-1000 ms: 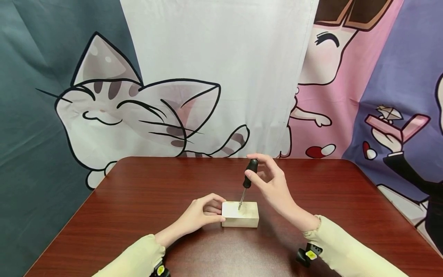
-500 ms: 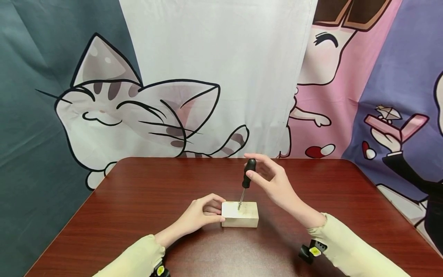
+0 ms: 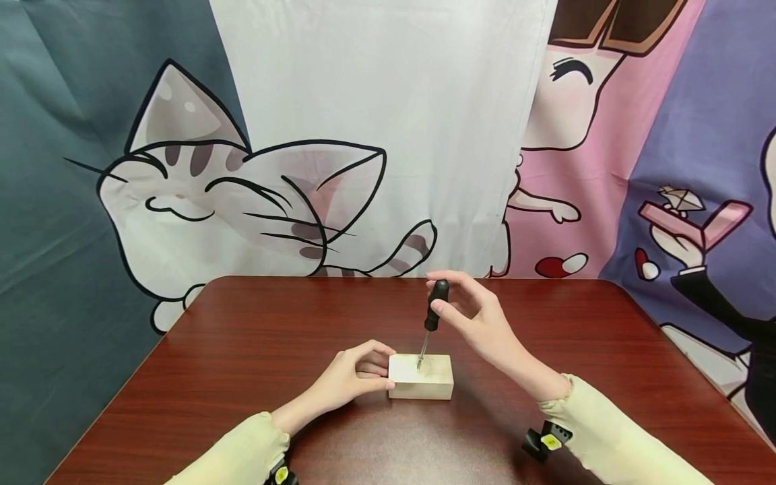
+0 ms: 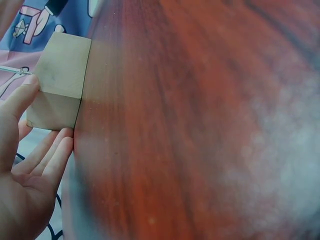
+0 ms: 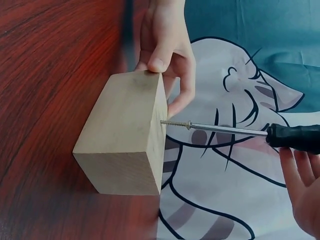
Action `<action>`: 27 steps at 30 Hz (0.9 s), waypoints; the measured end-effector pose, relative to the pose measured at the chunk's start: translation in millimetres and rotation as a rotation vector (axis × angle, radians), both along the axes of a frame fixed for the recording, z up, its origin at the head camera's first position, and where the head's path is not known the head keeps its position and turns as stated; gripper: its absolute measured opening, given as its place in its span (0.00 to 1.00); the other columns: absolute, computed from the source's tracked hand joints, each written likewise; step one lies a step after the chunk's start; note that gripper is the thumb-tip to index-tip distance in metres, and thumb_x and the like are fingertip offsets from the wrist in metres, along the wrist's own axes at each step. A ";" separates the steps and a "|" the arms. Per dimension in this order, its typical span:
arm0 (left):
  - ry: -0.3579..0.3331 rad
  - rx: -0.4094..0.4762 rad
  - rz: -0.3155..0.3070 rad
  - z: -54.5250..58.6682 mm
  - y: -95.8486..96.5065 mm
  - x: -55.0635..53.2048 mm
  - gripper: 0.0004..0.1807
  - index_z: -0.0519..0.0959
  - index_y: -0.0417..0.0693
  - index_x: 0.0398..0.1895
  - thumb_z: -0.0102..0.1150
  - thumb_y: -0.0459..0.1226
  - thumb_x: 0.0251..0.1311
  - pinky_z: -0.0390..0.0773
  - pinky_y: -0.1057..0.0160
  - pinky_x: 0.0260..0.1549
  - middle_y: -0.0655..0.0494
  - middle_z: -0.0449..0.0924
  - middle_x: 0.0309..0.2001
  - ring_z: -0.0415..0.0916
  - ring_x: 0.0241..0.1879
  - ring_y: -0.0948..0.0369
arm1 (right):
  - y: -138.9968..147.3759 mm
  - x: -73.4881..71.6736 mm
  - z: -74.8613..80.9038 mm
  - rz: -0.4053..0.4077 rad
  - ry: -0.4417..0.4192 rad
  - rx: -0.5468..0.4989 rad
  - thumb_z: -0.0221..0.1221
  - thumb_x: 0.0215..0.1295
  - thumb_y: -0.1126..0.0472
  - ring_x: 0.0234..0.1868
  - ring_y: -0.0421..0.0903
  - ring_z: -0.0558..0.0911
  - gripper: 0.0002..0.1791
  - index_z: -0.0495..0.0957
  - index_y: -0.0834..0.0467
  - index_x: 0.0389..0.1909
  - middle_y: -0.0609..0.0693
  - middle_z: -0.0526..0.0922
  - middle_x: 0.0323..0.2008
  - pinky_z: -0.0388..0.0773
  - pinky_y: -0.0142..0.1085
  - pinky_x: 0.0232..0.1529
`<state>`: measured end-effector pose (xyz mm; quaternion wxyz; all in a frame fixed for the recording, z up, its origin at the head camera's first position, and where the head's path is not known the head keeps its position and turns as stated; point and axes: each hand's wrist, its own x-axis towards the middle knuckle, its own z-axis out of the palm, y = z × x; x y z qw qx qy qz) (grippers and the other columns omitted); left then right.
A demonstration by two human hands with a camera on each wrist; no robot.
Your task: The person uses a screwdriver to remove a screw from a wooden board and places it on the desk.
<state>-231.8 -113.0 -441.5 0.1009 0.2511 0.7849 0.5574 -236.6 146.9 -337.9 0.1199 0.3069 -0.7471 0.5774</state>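
A pale wooden block (image 3: 421, 391) lies on the table in front of me. My left hand (image 3: 345, 377) holds its left end, thumb at the near edge and fingers at the far side. Between the thumb and fingers of my right hand (image 3: 481, 323) is the black handle of a screwdriver (image 3: 438, 300), leaning slightly right above the block. In the right wrist view, a threaded screw (image 5: 175, 123) stands in the block's top face with much of its thread exposed. The screwdriver's metal shaft (image 5: 230, 130) meets the screw head, in line with it.
The dark red-brown wooden table (image 3: 267, 330) reaches back to a hanging cloth (image 3: 388, 81) printed with a cartoon cat and figures. Black wrist cameras sit below both pale yellow sleeves (image 3: 612, 431).
Over the last second the screwdriver handle has tipped slightly left, more upright, and my right wrist has shifted a little right. My left hand and the block stay put.
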 end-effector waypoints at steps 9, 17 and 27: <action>-0.002 0.001 -0.003 1.6 0.3 0.6 0.25 0.77 0.55 0.55 0.74 0.41 0.53 0.85 0.69 0.47 0.48 0.84 0.47 0.85 0.46 0.59 | 2.5 0.1 -1.8 -0.031 -0.009 -0.011 0.64 0.65 0.63 0.31 0.47 0.86 0.21 0.76 0.50 0.59 0.52 0.82 0.37 0.85 0.33 0.37; 0.015 -0.003 -0.009 2.1 0.6 0.4 0.25 0.77 0.55 0.55 0.73 0.40 0.53 0.85 0.68 0.47 0.48 0.84 0.47 0.85 0.46 0.58 | 3.8 0.6 -0.8 -0.028 -0.003 -0.014 0.62 0.67 0.67 0.46 0.41 0.86 0.27 0.72 0.50 0.66 0.48 0.84 0.45 0.84 0.30 0.50; 0.003 -0.007 -0.004 1.3 -0.2 0.1 0.25 0.77 0.56 0.55 0.73 0.40 0.54 0.85 0.69 0.47 0.49 0.84 0.48 0.85 0.46 0.59 | -1.4 2.2 -2.7 -0.027 0.021 -0.039 0.57 0.69 0.70 0.46 0.42 0.85 0.20 0.72 0.56 0.60 0.52 0.81 0.51 0.84 0.30 0.45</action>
